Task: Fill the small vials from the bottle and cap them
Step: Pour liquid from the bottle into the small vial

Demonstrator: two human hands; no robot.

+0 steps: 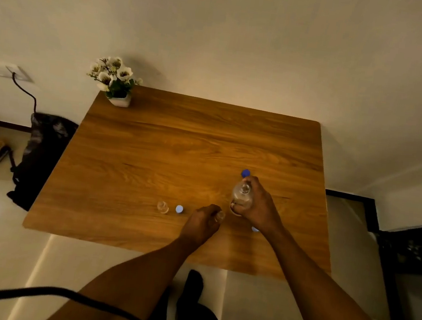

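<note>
right hand (257, 205) grips the open bottle (242, 197), upright, long axis vertical, mouth up, near the table's (180, 142) front edge. left hand (204, 218) closes on a small vial (220, 216) beside it. advise steadying the vial, tilting the bottle slowly, mouth over vial.

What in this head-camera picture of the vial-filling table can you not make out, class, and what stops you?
- Vial in the left hand: the fingers cover most of it, so its fill level is unreadable.
- Pale cap: half hidden behind the right wrist.
- Bottle in the right hand: its base is covered by the grip.
- Open vial: too small and clear to judge its contents.
</note>
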